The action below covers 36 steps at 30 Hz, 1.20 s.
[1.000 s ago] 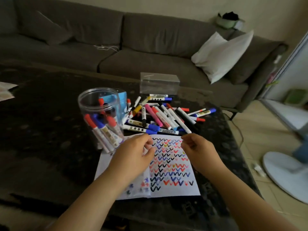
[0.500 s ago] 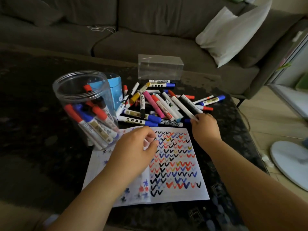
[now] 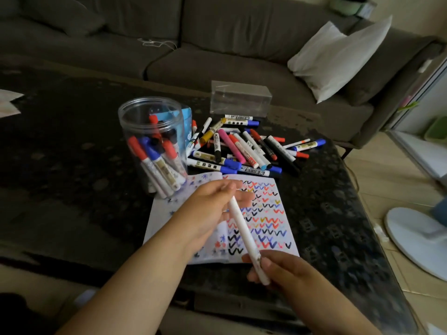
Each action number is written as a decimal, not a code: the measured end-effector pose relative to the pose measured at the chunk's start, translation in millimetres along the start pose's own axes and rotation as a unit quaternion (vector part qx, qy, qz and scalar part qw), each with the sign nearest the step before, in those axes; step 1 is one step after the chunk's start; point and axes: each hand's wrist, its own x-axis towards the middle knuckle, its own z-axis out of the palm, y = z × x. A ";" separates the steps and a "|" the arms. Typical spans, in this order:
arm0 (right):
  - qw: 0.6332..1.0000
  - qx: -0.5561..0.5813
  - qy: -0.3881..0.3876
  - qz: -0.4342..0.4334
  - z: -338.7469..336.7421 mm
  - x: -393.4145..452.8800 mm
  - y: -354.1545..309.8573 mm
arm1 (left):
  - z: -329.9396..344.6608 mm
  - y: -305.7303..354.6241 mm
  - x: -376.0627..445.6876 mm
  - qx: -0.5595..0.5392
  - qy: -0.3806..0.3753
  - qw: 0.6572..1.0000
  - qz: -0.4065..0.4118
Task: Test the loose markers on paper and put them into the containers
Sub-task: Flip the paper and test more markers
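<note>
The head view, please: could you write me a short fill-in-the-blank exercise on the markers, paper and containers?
1. Both hands, left hand and right hand, hold one ____ marker.
2. The round clear jar holds markers with red, blue and ____ caps.
3. The paper is covered with rows of ____ marks.
4. The clear box stands ____ the marker pile.

Missing: white; black; V-shaped; behind

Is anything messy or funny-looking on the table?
Yes: the loose markers lie in a criss-cross heap behind the paper, pointing every way. In the clear jar the markers lean at slants. The clear box behind the heap looks empty. Nothing looks spilled or broken.
</note>
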 end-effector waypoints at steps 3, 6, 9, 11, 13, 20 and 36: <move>0.999 0.038 0.010 -0.023 12.0 -1.7 -10.2 | -0.7 -1.6 -6.6 -0.011 -0.023 1.000 0.011; 0.996 0.049 0.041 -0.066 20.0 11.2 -26.3 | 0.9 -2.8 -11.0 -0.020 -0.051 0.998 0.011; 0.990 0.100 0.032 -0.091 27.7 25.6 -42.4 | 1.9 -2.5 -13.3 -0.021 -0.072 0.997 0.004; 0.976 0.205 -0.003 -0.079 29.1 31.4 -49.5 | 2.0 -0.7 -13.4 -0.051 -0.085 0.995 -0.009; 0.944 0.322 -0.053 -0.051 26.6 32.8 -53.7 | 1.5 2.5 -13.1 -0.104 -0.104 0.989 -0.024; 0.957 0.284 -0.023 -0.057 29.2 31.6 -52.6 | 8.7 -2.7 -9.4 -0.098 -0.062 0.993 -0.011; 0.987 -0.032 0.147 -0.057 -2.4 18.4 1.5 | -11.3 -5.1 -5.9 0.106 0.098 0.989 0.027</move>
